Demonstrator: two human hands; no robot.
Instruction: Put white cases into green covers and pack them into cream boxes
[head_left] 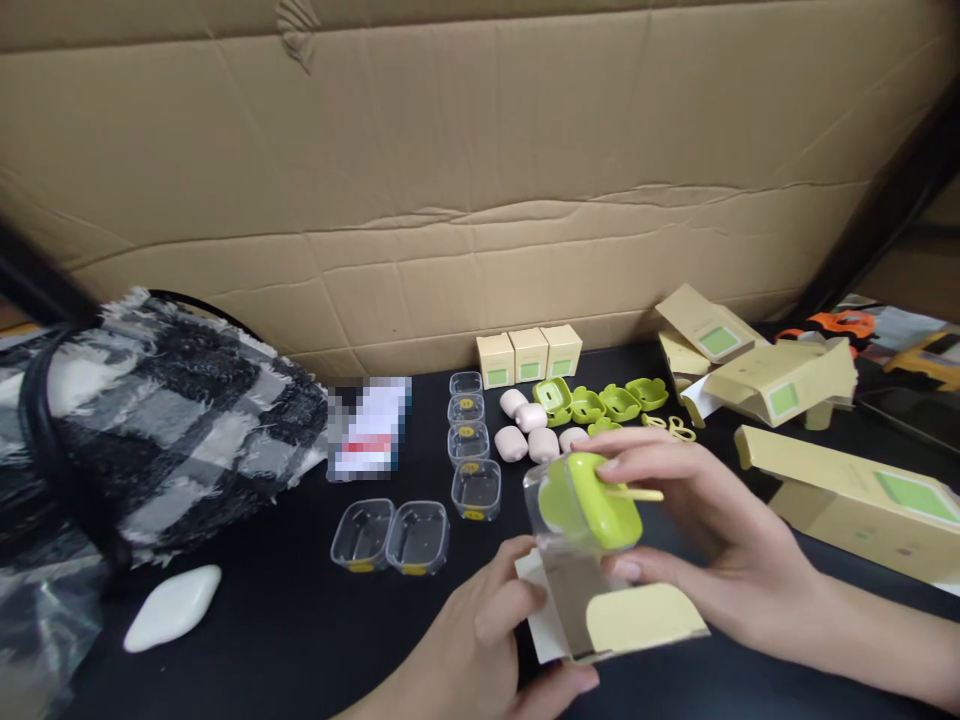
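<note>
My left hand [469, 635] grips a small cream carton [637, 618] with its flaps folded open. Just above the carton's mouth, my right hand [720, 540] holds a green-lidded clear container [607, 505] between thumb and fingers. A thin yellow piece [637, 494] sticks out from the lid side, and something green shows through the clear part. Behind my hands lie several pale pink rounded pieces [511, 444] and several green flower-edged pieces [619, 403]. Yellow loop-shaped pieces [681, 429] rest near them.
Clear square cups [418, 537] with yellow stickers stand left of centre. Three closed cartons [529, 355] stand against the cardboard wall [450, 120]. Flattened cartons [780, 375] pile up on the right. A white diamond-shaped object [172, 607] and a checked fabric bag [202, 420] lie left.
</note>
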